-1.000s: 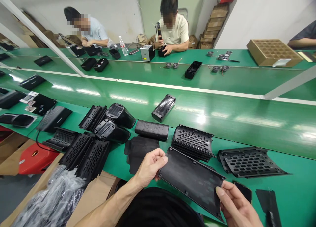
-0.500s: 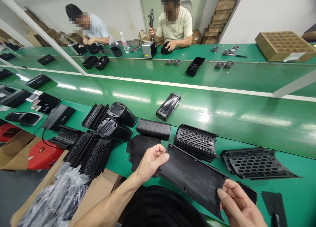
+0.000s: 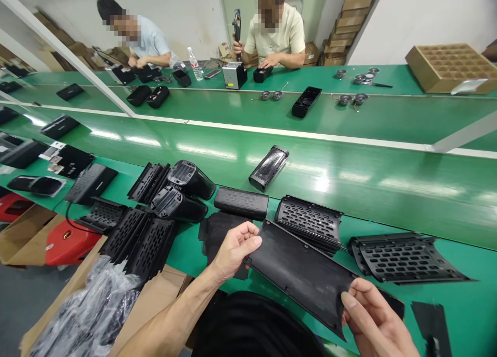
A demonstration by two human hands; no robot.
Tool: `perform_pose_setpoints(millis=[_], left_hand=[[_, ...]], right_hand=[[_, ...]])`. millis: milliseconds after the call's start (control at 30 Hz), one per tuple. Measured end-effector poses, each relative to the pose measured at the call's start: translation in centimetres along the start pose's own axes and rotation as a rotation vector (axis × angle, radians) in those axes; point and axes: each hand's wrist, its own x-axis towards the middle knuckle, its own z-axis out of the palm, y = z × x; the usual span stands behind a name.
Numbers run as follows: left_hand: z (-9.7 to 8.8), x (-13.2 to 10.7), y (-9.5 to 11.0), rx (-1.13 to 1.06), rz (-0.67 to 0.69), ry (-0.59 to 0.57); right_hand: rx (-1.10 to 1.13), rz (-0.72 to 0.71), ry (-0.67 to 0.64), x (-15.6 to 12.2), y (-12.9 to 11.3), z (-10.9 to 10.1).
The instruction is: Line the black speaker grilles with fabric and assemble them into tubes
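A flat black panel covered with dark fabric (image 3: 301, 274) is held over the near edge of the green bench. My left hand (image 3: 235, 251) pinches its left end, fingers closed on the edge. My right hand (image 3: 373, 320) grips its right end with the thumb on top. Just beyond the panel lie a stack of perforated black grilles (image 3: 308, 222) and a single perforated grille (image 3: 404, 256). Loose black fabric sheets (image 3: 217, 230) lie under my left hand.
More grilles (image 3: 135, 238), two black speaker housings (image 3: 182, 191) and a finished speaker (image 3: 268, 168) lie on the green bench and belt (image 3: 349, 186). A bag and cardboard box (image 3: 89, 310) sit at lower left. Across the belt, two people work at the far bench.
The panel has tilted a little, its left end moving slightly lower and left with my left hand. The person opposite has lifted the screwdriver off the part.
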Motion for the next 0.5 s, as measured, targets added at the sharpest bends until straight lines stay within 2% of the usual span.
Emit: perform_pose_setpoints(millis=[167, 300, 400, 500], left_hand=[[-0.1, 0.2, 0.3, -0.103, -0.005, -0.01], [0.1, 0.0, -0.3, -0.271, 0.074, -0.085], [1.1, -0.3, -1.0, -0.453, 0.129, -0.165], [2.6, -0.4, -1.4, -0.542, 0.112, -0.256]], right_hand=[[0.037, 0.011, 0.027, -0.1, -1.1, 1.2], [0.106, -0.027, 0.017, -0.4, -1.6, 2.1], [0.209, -0.018, -0.023, -0.8, -1.9, 3.3], [0.291, -0.032, -0.041, -0.6, -1.6, 4.2]])
